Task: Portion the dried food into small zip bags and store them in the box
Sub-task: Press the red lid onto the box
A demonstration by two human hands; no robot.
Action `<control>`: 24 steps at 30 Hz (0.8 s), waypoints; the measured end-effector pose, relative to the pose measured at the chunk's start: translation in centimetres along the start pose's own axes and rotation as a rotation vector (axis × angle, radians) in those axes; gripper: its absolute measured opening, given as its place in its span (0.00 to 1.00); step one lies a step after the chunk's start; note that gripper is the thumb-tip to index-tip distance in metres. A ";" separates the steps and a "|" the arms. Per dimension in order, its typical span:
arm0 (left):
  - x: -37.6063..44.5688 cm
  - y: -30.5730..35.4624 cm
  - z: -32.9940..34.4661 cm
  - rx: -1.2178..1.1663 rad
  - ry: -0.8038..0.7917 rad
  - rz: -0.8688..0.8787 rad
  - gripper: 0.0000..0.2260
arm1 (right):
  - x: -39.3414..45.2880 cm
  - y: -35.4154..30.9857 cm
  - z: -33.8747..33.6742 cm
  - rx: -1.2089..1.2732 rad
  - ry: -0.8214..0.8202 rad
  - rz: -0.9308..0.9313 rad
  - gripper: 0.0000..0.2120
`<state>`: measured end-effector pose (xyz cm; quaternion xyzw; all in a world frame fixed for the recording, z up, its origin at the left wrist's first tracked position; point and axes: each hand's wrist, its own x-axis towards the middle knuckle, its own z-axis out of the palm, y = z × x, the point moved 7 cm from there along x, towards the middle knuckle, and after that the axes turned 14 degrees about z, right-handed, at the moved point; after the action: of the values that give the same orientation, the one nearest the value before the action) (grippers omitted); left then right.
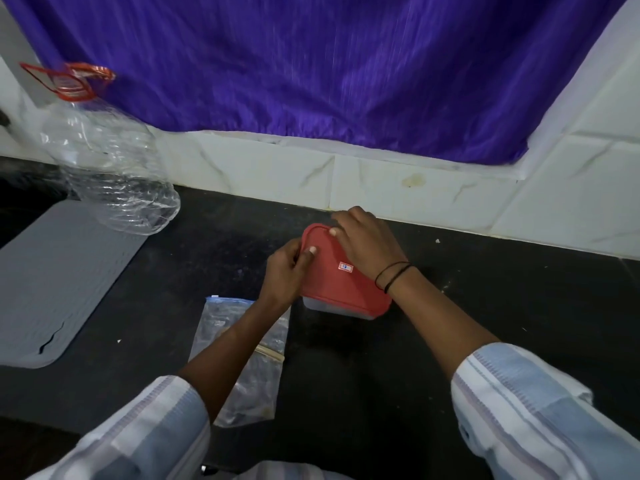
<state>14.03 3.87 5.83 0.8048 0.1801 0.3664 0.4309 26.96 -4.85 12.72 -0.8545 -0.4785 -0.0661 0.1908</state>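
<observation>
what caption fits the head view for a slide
Both hands, left and right, on the box's red lid.

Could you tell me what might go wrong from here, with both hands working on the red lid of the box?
1. The left hand and right hand both work the far left corner of the red lid; the box may tip or slide.
2. The zip bags lie under the left forearm, which could drag them along the dark counter.
</observation>
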 end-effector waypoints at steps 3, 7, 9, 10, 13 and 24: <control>0.3 -1.6 -0.2 -0.033 0.059 -0.084 0.11 | -1.5 3.6 1.0 -0.083 0.014 0.317 0.16; 0.8 -2.1 0.4 0.016 0.105 -0.137 0.13 | -5.0 9.2 2.9 -0.029 -0.078 0.779 0.18; 0.9 -2.3 0.7 0.141 0.122 -0.144 0.14 | -5.9 10.5 4.4 0.046 -0.153 0.838 0.16; 1.0 -2.4 0.9 0.197 0.118 -0.138 0.16 | -6.2 10.8 4.9 0.108 -0.161 0.837 0.15; 1.5 -2.6 1.4 0.348 0.052 -0.121 0.18 | -6.8 11.2 5.0 0.248 -0.111 0.854 0.11; 2.3 -5.0 2.0 0.411 -0.174 -0.262 0.18 | -5.6 10.3 4.2 0.236 0.019 0.873 0.12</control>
<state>17.20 6.95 2.04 0.8737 0.3157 0.1928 0.3158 32.35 -12.45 4.52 -0.9482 -0.0757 0.0679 0.3011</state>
